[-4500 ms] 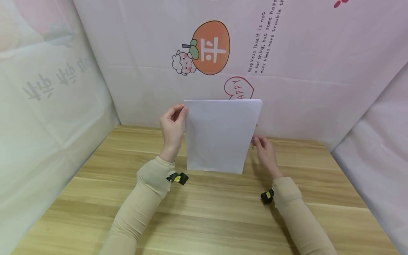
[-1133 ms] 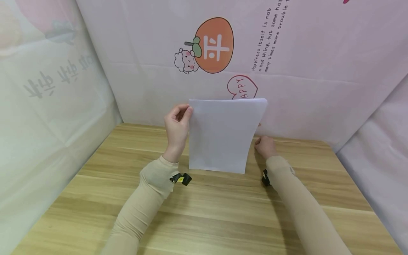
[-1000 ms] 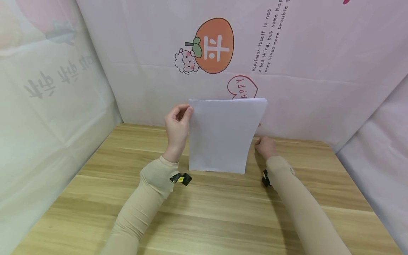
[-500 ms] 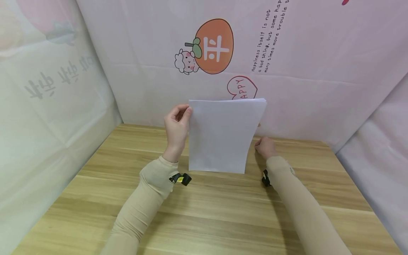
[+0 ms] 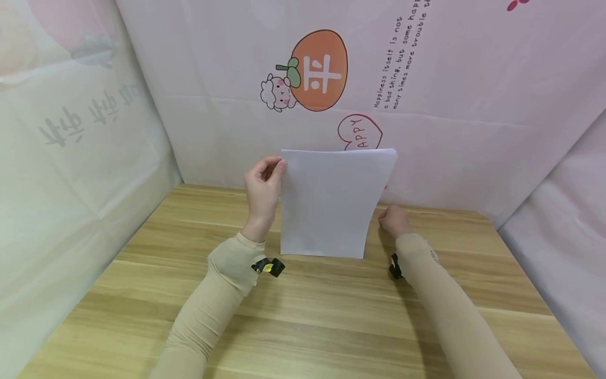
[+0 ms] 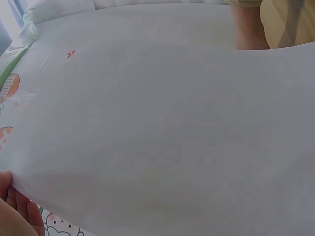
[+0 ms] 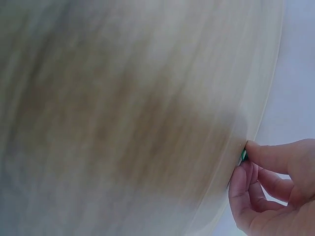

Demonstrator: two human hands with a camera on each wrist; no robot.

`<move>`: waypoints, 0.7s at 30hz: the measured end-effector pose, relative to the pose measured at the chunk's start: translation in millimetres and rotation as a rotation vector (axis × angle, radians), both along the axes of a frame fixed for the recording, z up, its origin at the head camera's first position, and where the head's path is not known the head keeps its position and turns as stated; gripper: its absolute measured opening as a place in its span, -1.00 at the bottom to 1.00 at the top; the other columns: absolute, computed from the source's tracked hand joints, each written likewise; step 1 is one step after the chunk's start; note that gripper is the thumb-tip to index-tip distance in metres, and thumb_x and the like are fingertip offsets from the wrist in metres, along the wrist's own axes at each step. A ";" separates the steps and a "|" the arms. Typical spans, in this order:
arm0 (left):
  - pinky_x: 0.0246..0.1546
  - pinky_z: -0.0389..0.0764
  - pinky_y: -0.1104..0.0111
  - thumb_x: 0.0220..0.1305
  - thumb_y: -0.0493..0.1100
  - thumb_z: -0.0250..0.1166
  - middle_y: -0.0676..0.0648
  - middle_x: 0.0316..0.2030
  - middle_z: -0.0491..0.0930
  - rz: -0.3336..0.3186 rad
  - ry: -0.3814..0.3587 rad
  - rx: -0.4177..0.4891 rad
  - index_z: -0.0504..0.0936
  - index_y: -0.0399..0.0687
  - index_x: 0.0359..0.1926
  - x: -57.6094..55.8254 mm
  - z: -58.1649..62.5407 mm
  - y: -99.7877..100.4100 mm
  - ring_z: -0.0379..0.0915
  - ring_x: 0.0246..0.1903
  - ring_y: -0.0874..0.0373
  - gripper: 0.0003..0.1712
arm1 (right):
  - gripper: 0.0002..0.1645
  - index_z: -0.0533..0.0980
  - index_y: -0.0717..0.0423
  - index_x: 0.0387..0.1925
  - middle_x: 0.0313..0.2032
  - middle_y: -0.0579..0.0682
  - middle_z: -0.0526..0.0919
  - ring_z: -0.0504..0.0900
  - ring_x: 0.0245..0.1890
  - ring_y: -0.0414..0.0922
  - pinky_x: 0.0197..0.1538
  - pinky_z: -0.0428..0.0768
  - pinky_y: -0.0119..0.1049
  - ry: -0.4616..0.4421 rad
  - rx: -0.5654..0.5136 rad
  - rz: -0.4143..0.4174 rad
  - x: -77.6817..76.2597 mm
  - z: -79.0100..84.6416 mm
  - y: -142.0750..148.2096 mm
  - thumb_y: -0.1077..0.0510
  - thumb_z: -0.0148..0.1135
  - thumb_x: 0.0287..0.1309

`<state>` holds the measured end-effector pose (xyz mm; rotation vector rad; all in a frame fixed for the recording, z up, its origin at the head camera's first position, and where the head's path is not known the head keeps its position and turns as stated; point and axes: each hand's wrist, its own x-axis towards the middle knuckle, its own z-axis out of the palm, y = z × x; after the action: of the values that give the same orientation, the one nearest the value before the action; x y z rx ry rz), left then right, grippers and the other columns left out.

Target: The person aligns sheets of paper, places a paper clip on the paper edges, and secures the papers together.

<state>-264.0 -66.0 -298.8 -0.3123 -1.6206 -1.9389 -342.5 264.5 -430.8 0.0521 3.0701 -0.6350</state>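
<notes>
In the head view, a small stack of white paper (image 5: 331, 205) stands upright above the table, its top right corner showing several sheet edges. My left hand (image 5: 262, 192) pinches its upper left edge between thumb and fingers. Seen from the left wrist, the paper (image 6: 162, 128) fills most of the view, with fingertips of the left hand (image 6: 17, 209) at its lower left edge. Right of the paper, my right hand (image 5: 395, 220) is low by the table's back edge. In the right wrist view, the right hand (image 7: 268, 184) pinches a small green thing (image 7: 244, 155), mostly hidden by the fingers.
A wood-grain table (image 5: 303, 326) lies below both arms. Behind it hangs a white printed cloth (image 5: 454, 158), with another pale cloth (image 5: 85, 173) along the left side. Each wrist carries a small black camera (image 5: 276, 267).
Since the earliest frame, my right hand has turned with its back up and its forearm has reached further forward. The left hand still holds the paper. Over the last second almost nothing has moved.
</notes>
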 end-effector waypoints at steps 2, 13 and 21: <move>-0.39 0.42 0.54 0.21 -0.34 0.27 0.08 -0.42 0.55 -0.004 -0.004 0.002 0.60 -0.48 -0.22 4.1 3.1 0.0 0.41 -0.43 0.29 -0.80 | -0.77 0.61 0.33 -0.21 -0.12 0.26 0.65 0.56 -0.07 0.19 0.06 0.49 -0.03 -0.005 -0.005 -0.001 1.0 0.3 -0.9 0.26 0.13 0.17; -0.34 0.45 0.55 0.21 -0.40 0.25 -0.04 -0.41 0.57 -0.008 -0.014 0.009 0.57 -0.56 -0.23 23.7 16.7 1.2 0.44 -0.41 0.29 -0.81 | -0.73 0.61 0.33 -0.15 -0.06 0.27 0.64 0.53 0.02 0.22 0.13 0.46 -0.01 -0.027 0.026 0.034 -0.2 0.7 -2.6 0.24 0.12 0.21; -0.35 0.45 0.56 0.20 -0.40 0.25 -0.01 -0.41 0.57 -0.006 -0.004 0.009 0.57 -0.56 -0.23 21.6 15.1 1.0 0.44 -0.41 0.29 -0.81 | -0.70 0.58 0.38 -0.10 -0.02 0.32 0.60 0.52 0.02 0.23 0.12 0.47 0.01 -0.057 -0.038 0.026 0.5 -1.6 0.7 0.25 0.10 0.22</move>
<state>-242.4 -65.0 -283.7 -0.3101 -1.6149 -1.9523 -342.1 265.2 -432.4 0.0296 2.9983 -0.6782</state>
